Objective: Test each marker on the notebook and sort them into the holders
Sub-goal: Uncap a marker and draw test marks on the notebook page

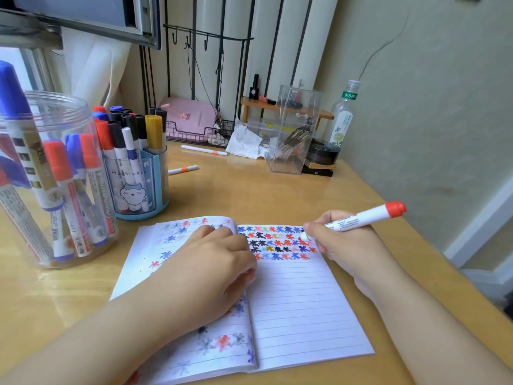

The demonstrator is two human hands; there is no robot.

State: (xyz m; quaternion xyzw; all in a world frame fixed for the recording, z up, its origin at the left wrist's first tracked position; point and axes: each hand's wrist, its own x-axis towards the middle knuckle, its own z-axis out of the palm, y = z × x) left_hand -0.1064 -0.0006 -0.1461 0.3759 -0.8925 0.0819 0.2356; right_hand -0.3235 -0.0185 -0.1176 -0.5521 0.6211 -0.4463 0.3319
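An open lined notebook (299, 309) lies on the desk, its right page topped with rows of red, blue and black star marks. My right hand (344, 245) grips a red marker (361, 216) with its tip down on the right end of those rows. My left hand (211, 262) rests on the notebook's spine with fingers curled, holding the pages flat. A clear round jar (55, 190) at left holds several red and blue markers. Beside it a blue holder (138, 184) with a cat picture holds several more markers.
Two white-and-orange pens (204, 150) (183, 169) lie loose on the desk behind the notebook. Farther back stand a clear acrylic box (291, 140), a plastic bottle (342, 120), crumpled paper and a wire basket with a pink case. A wall runs along the right.
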